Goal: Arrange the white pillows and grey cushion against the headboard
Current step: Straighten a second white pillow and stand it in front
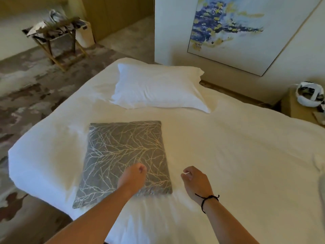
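A grey cushion [121,155] with a pale branch pattern lies flat on the white bed [237,155], near its left side. One white pillow [158,87] lies flat farther up the bed, close to the wall. My left hand [133,175] hovers over the cushion's near right part, fingers curled into a loose fist, holding nothing. My right hand [195,178] is just right of the cushion above the sheet, fingers curled and empty; a black cord is around its wrist.
A framed blue and yellow painting [233,30] hangs on the wall behind the bed. A bedside table [295,106] at the right carries a white headset [309,94]. A folding luggage rack [58,39] and a white bin [86,34] stand on the patterned carpet at the left.
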Tool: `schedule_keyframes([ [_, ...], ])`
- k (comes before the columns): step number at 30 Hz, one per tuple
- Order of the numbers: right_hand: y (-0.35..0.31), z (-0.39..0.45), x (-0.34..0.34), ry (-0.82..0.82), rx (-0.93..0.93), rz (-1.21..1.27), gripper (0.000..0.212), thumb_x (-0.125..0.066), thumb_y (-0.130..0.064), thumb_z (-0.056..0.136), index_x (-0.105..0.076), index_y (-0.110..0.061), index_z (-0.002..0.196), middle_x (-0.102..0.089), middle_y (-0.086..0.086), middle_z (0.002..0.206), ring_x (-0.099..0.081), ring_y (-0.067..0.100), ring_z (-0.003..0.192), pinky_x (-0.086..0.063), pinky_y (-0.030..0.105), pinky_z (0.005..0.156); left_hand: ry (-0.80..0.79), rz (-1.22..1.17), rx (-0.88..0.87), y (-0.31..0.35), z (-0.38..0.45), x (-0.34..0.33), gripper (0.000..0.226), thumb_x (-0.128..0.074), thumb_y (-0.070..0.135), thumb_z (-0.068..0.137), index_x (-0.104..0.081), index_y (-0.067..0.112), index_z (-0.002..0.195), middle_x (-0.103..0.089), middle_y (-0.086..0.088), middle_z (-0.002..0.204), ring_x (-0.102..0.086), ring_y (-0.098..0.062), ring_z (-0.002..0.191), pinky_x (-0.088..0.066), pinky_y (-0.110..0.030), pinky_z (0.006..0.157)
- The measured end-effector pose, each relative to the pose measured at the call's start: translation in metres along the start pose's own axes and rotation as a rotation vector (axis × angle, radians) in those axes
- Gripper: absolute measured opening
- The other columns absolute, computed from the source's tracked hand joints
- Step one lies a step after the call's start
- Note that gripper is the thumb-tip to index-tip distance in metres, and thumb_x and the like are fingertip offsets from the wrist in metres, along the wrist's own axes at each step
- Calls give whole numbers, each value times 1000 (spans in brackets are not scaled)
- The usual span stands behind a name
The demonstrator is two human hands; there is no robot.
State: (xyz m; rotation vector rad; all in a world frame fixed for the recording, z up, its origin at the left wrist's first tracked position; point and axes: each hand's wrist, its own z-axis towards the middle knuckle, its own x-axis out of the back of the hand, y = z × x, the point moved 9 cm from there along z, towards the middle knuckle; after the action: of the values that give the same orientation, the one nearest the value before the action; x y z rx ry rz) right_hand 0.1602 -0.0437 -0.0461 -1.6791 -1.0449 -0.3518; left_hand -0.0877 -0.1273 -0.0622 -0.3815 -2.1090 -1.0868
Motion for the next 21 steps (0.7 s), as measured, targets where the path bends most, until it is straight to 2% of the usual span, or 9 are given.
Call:
schedule_keyframes([
  [4, -39, 8, -10, 18, 19, 16, 11, -52, -28, 91, -59, -32, 98, -66, -10, 90, -55, -5, 74, -34, 10, 55, 86, -44, -29, 0, 22, 41, 19, -49, 38, 98, -62, 34, 85, -66, 13, 73, -63, -6, 68, -54, -30, 63],
  [7, -58, 23, -17, 23, 49, 22, 7, -53, -27, 90, -58, -32, 93, -64, -13, 78, -59, -3, 61, -40, 11, 48, 116, -47, -21, -2, 34, 56, 20, -50, 39, 98, -62, 35, 83, -66, 14, 70, -63, -4, 64, -55, -30, 60],
  [11, -85, 66, -29, 38, 111, 21, 8, -50, -26, 93, -57, -30, 90, -63, -11, 65, -59, 3, 52, -43, 13, 47, 156, 0, -16, -12, 49, 75, 23, -49, 41, 98, -65, 35, 82, -67, 15, 68, -64, -3, 61, -57, -30, 61],
  [14, -108, 103, -43, 33, 145, 40, 10, -50, -27, 94, -59, -25, 99, -65, -12, 80, -58, 1, 58, -39, 13, 47, 204, 31, -2, -27, 65, 100, 22, -52, 39, 97, -65, 35, 79, -68, 15, 75, -63, 0, 66, -56, -27, 65],
  [18, -142, 141, -52, 13, 184, 48, 14, -51, -31, 95, -59, -24, 105, -67, -9, 99, -57, -1, 65, -40, 14, 52, 243, 49, 11, -40, 101, 138, 14, -52, 38, 97, -66, 37, 94, -68, 16, 92, -61, 3, 77, -50, -23, 65],
  [19, -150, 151, -53, 13, 191, 42, 17, -52, -32, 95, -59, -24, 108, -67, -8, 104, -60, 0, 69, -42, 14, 56, 246, 41, 13, -42, 115, 145, 12, -52, 38, 97, -65, 37, 99, -69, 15, 93, -61, 4, 75, -51, -22, 64],
  [21, -162, 172, -58, 3, 196, 33, 24, -53, -34, 95, -59, -23, 115, -66, -5, 116, -65, 8, 90, -50, 20, 73, 261, 4, 13, -47, 152, 157, 20, -53, 36, 96, -64, 33, 112, -70, 13, 101, -63, 0, 74, -54, -25, 66],
])
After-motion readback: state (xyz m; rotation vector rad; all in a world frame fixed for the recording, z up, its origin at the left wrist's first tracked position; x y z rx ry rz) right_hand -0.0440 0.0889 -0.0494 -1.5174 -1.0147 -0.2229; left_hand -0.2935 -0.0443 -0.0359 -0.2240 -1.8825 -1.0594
